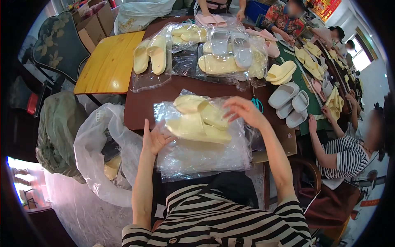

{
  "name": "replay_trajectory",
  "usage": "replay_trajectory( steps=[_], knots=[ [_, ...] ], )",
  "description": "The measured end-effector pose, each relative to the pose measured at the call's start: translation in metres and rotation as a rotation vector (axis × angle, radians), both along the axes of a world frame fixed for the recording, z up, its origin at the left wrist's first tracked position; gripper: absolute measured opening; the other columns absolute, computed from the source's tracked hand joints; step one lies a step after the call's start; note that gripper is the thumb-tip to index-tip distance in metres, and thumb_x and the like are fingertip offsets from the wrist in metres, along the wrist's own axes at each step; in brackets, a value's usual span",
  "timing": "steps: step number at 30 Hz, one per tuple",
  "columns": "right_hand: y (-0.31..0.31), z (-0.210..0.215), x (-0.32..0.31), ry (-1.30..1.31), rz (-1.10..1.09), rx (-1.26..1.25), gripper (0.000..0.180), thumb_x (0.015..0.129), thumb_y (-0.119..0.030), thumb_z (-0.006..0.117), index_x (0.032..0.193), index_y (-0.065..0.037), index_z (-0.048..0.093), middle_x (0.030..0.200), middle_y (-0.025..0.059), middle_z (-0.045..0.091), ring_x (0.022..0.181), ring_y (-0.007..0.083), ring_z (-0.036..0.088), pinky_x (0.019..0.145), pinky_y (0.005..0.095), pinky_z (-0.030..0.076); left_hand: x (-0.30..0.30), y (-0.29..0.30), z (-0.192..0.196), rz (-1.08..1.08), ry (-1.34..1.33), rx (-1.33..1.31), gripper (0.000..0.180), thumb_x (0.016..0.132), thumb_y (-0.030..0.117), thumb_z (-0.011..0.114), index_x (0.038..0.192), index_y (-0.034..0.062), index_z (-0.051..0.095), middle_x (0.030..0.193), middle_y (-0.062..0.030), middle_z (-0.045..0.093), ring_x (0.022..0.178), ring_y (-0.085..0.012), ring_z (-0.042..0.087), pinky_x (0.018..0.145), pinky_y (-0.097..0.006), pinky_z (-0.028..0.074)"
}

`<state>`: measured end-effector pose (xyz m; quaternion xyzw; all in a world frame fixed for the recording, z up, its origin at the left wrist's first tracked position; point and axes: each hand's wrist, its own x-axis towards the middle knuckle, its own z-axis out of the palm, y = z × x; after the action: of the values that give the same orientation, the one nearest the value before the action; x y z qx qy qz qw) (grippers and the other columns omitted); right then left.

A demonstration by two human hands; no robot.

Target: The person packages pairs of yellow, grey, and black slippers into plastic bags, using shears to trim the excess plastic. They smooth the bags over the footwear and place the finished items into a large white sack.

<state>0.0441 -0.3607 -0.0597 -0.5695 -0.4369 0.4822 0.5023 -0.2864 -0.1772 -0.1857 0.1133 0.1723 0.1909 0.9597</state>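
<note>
In front of me a pair of pale yellow slippers (197, 127) lies on a stack of clear plastic bags (201, 160) at the table's near edge. Clear film shines over the slippers, so they look bagged. My left hand (156, 138) is open at their left end, its fingers spread and the tips close to the lower slipper. Over their right end, my right hand (245, 112) is also open, with fingers apart and slightly curled. Whether either hand touches the film, I cannot tell. Teal-handled scissors (257, 105) lie just right of my right hand.
Bagged yellow slippers (156, 53) and grey slippers (242, 49) cover the table's far side. Loose grey slippers (289, 103) lie to the right, by a long green work surface with co-workers. A yellow wooden stool (109, 61) and an open white sack (92, 136) stand left.
</note>
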Motion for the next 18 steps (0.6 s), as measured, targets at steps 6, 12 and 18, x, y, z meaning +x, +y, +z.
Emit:
replay_trajectory(
  steps=[6,12,18],
  knots=[
    [-0.004,0.028,-0.010,-0.140,-0.017,0.030,0.025,0.101,0.000,0.046,0.122,-0.002,0.060,0.123,0.0070,0.061,0.095,0.0205,0.070,0.075,0.0299,0.059,0.013,-0.009,0.005,-0.010,0.361,0.342,0.061,0.099,0.026,0.054,0.151,0.0090,0.028,0.131,-0.0215,0.055,0.105,-0.0335,0.066,0.088,-0.046,0.058],
    [-0.058,0.040,-0.025,-0.075,-0.009,-0.076,0.031,0.099,-0.008,0.053,0.130,-0.003,0.057,0.134,0.0087,0.056,0.099,0.0202,0.068,0.077,0.0301,0.057,-0.026,-0.049,0.026,-0.150,0.670,0.614,0.082,0.093,0.004,0.058,0.157,0.0102,0.007,0.135,-0.0193,0.051,0.104,-0.0240,0.064,0.087,-0.043,0.058],
    [-0.124,-0.043,-0.029,0.423,-0.371,-0.204,0.032,0.101,-0.018,0.055,0.129,-0.003,0.057,0.128,0.0070,0.059,0.104,0.0194,0.066,0.084,0.0314,0.057,-0.035,-0.057,0.001,-0.166,0.671,0.593,0.088,0.091,0.003,0.062,0.157,0.0115,0.005,0.136,-0.0230,0.046,0.096,-0.0264,0.066,0.079,-0.041,0.061]
  ],
)
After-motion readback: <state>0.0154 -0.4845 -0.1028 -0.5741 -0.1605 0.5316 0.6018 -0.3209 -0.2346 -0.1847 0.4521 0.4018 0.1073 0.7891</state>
